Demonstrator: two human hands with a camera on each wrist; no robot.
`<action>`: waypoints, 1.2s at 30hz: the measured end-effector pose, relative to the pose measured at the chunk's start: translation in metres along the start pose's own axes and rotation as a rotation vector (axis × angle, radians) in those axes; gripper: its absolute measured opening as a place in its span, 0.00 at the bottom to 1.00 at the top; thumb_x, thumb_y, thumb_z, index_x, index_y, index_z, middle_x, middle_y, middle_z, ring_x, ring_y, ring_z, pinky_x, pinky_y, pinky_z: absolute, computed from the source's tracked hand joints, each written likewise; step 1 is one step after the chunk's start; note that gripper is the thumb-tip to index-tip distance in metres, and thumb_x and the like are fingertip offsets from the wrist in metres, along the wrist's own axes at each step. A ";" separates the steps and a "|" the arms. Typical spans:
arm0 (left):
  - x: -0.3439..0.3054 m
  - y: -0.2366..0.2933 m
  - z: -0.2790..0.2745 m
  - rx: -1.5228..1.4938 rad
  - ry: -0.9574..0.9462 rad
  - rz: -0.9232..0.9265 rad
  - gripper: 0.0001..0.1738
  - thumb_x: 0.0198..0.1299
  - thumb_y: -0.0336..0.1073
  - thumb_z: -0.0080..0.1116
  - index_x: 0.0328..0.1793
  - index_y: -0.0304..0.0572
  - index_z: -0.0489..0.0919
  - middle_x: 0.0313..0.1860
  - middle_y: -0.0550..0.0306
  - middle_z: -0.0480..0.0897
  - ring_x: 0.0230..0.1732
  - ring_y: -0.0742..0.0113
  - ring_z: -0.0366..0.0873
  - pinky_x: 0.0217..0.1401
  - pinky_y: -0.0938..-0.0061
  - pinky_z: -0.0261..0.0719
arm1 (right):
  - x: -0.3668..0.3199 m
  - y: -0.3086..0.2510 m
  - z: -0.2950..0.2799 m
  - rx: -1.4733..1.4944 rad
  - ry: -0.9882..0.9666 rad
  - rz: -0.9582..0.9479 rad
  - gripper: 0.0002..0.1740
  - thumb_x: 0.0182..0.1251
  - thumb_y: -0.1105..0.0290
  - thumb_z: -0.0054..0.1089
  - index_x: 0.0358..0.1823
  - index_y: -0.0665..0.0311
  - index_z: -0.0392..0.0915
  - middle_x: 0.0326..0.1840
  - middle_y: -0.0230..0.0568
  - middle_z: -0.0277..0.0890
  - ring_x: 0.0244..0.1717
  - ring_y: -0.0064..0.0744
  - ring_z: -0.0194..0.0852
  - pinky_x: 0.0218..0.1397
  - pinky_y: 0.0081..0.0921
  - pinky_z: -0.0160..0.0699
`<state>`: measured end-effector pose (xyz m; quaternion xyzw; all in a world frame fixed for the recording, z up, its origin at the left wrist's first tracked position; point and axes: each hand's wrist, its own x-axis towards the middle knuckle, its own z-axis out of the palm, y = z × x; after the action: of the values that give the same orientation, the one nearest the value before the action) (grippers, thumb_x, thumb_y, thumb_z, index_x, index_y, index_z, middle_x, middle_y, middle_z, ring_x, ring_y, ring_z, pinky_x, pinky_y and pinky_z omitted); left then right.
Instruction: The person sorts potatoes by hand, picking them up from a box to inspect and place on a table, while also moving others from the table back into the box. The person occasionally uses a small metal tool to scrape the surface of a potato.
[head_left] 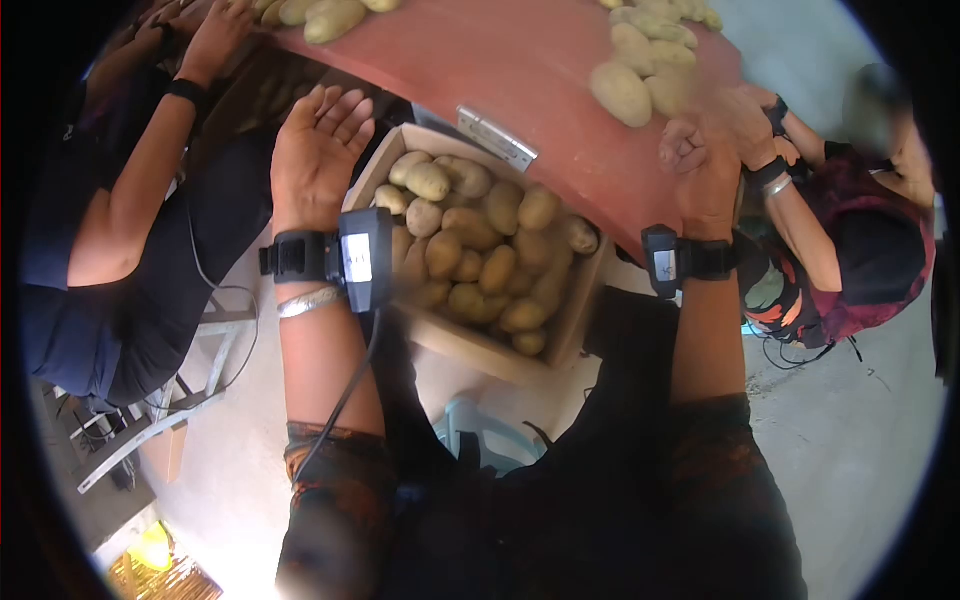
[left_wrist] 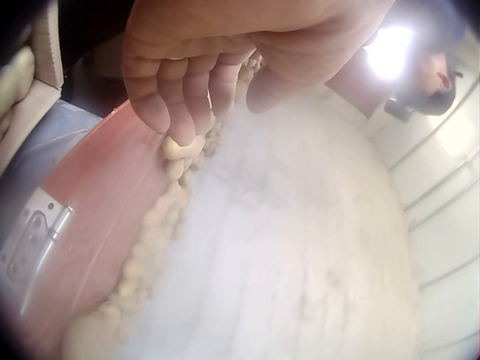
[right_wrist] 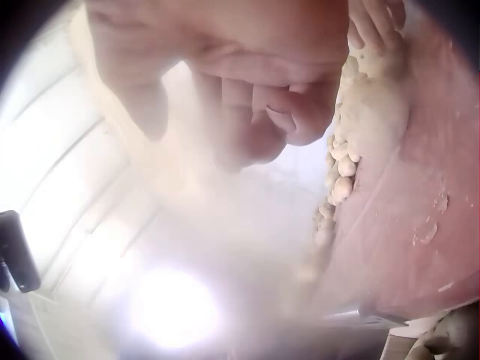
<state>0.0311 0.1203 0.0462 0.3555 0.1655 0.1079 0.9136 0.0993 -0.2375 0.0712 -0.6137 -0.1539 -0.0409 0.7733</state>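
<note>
Can see, left of the pale-blue plastic piece [head_left: 490,430], a grey metal frame [head_left: 150,438] and, lower, a yellow object [head_left: 152,548]; rightward, a maroon garment [head_left: 900,215].

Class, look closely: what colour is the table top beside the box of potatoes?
The table top is dull red, seen best in the head view.

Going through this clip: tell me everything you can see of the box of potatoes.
The box is rectangular, open-topped and tan-brown, and looks like cardboard, with a plain near wall. Heaped potatoes hide its bottom and touch its inner sides. In the head view it sits turned at an angle, in front of the person's body, its far side close by the edge of the red table. Whether it touches the table, and what supports it, I cannot tell.
</note>
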 end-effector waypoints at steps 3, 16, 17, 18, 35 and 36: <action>-0.003 -0.003 0.006 0.040 0.028 0.004 0.19 0.62 0.40 0.50 0.53 0.35 0.66 0.51 0.47 0.73 0.50 0.55 0.73 0.52 0.64 0.73 | 0.002 0.000 -0.009 -0.027 0.231 0.001 0.14 0.66 0.64 0.48 0.41 0.69 0.71 0.23 0.39 0.73 0.19 0.26 0.68 0.21 0.20 0.63; -0.006 -0.005 0.008 0.038 0.019 -0.028 0.18 0.62 0.42 0.50 0.51 0.36 0.68 0.48 0.51 0.74 0.48 0.60 0.74 0.52 0.68 0.73 | 0.011 0.019 -0.027 -0.339 0.486 -0.051 0.11 0.63 0.65 0.54 0.40 0.66 0.74 0.29 0.34 0.75 0.27 0.21 0.73 0.25 0.15 0.67; -0.008 -0.007 0.010 0.046 0.023 -0.026 0.18 0.62 0.42 0.50 0.51 0.36 0.68 0.47 0.51 0.75 0.48 0.60 0.74 0.51 0.68 0.73 | 0.010 0.022 -0.028 -0.444 0.451 -0.087 0.12 0.62 0.65 0.55 0.41 0.67 0.74 0.30 0.34 0.75 0.29 0.20 0.72 0.28 0.16 0.69; -0.009 -0.008 0.011 0.054 0.029 -0.026 0.17 0.62 0.42 0.49 0.50 0.37 0.68 0.46 0.51 0.75 0.47 0.60 0.74 0.51 0.68 0.73 | 0.011 0.028 -0.029 -0.443 0.453 -0.090 0.12 0.62 0.65 0.55 0.41 0.67 0.74 0.30 0.34 0.75 0.29 0.20 0.72 0.28 0.16 0.69; -0.030 -0.014 0.021 0.051 -0.074 -0.024 0.18 0.61 0.43 0.51 0.50 0.38 0.68 0.45 0.52 0.75 0.45 0.62 0.74 0.48 0.71 0.73 | 0.018 0.046 -0.014 -0.723 0.167 -0.067 0.30 0.48 0.72 0.62 0.56 0.69 0.68 0.51 0.51 0.72 0.53 0.40 0.70 0.55 0.29 0.68; -0.030 -0.011 0.019 0.049 -0.067 -0.021 0.18 0.61 0.43 0.51 0.50 0.38 0.69 0.45 0.53 0.75 0.45 0.62 0.75 0.49 0.70 0.73 | 0.018 0.042 -0.014 -0.665 0.160 -0.052 0.28 0.47 0.73 0.61 0.54 0.69 0.69 0.48 0.49 0.75 0.50 0.38 0.73 0.52 0.28 0.70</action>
<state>0.0113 0.0907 0.0585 0.3796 0.1410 0.0823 0.9106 0.1292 -0.2381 0.0344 -0.8229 -0.0864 -0.1564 0.5394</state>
